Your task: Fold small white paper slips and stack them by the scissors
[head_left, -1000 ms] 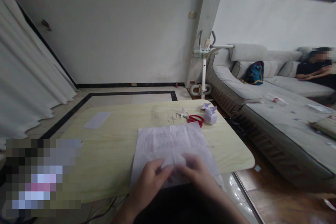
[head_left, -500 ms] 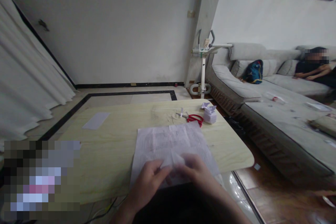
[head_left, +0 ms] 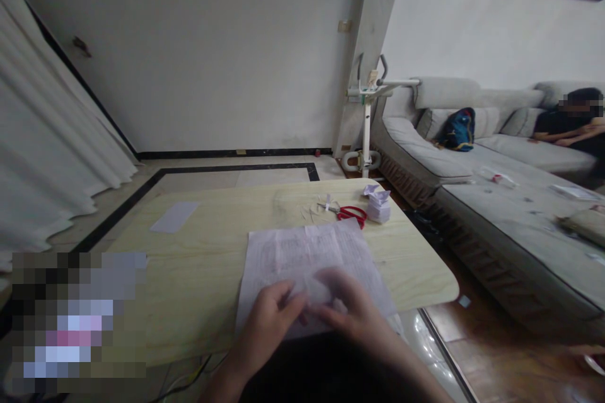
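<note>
Both hands meet over a large creased, printed paper sheet (head_left: 307, 249) at the table's near edge. My left hand (head_left: 276, 312) pinches a small piece of white paper (head_left: 317, 291) between thumb and fingers. My right hand (head_left: 350, 302) curls around that piece's other side, its fingertips smeared by motion. The small piece looks folded, but the hands partly hide it and its exact shape is unclear. Beyond the sheet lie red-handled scissors (head_left: 351, 215) beside thin paper scraps (head_left: 312, 211). A pile of folded white paper pieces (head_left: 379, 206) stands to their right.
The pale wooden table (head_left: 198, 289) has a rounded right corner. A flat white paper (head_left: 175, 216) lies at its far left. A grey sofa (head_left: 510, 201) stands to the right, with a blue backpack (head_left: 459, 130) and a seated person (head_left: 570, 123). Exercise equipment (head_left: 366, 126) is behind the table.
My right hand has shifted slightly at the small paper, its fingers now more curled over it. My left hand has hardly moved. The sheet and scissors lie as before.
</note>
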A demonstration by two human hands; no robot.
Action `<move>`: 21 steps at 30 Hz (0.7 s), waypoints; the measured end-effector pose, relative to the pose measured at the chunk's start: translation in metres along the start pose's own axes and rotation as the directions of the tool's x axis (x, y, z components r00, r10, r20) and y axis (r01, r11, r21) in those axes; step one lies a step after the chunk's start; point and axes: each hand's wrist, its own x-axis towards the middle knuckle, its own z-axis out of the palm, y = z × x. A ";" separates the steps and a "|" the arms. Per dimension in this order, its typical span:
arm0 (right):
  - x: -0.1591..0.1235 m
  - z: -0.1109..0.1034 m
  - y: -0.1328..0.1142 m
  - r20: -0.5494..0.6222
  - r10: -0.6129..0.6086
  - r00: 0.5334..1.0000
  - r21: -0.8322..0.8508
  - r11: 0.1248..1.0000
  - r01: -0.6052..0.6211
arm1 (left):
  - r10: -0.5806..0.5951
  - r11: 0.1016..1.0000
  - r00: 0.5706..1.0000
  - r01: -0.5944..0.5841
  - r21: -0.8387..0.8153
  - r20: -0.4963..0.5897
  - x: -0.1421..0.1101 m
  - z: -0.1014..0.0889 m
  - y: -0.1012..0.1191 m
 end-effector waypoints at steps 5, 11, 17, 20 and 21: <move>-0.005 -0.002 -0.003 0.060 -0.190 0.980 -0.132 0.972 0.196 | 0.021 0.998 1.000 -0.020 0.053 -0.007 0.000 0.000 -0.006; 0.000 -0.004 -0.005 0.113 -0.308 0.945 -0.127 0.938 0.321 | 0.034 0.998 0.999 -0.036 0.044 0.033 -0.001 0.000 -0.009; 0.001 -0.009 -0.008 0.170 -0.309 0.936 -0.206 0.917 0.341 | 0.018 0.997 0.998 -0.022 0.070 0.056 -0.002 0.000 -0.017; 0.002 -0.009 -0.008 0.170 -0.334 0.927 -0.256 0.894 0.368 | 0.037 0.993 0.998 -0.043 0.113 0.051 -0.003 0.000 -0.015; 0.002 -0.008 -0.008 0.170 -0.340 0.925 -0.272 0.886 0.376 | 0.034 0.991 0.999 -0.038 0.130 0.030 -0.003 0.001 -0.015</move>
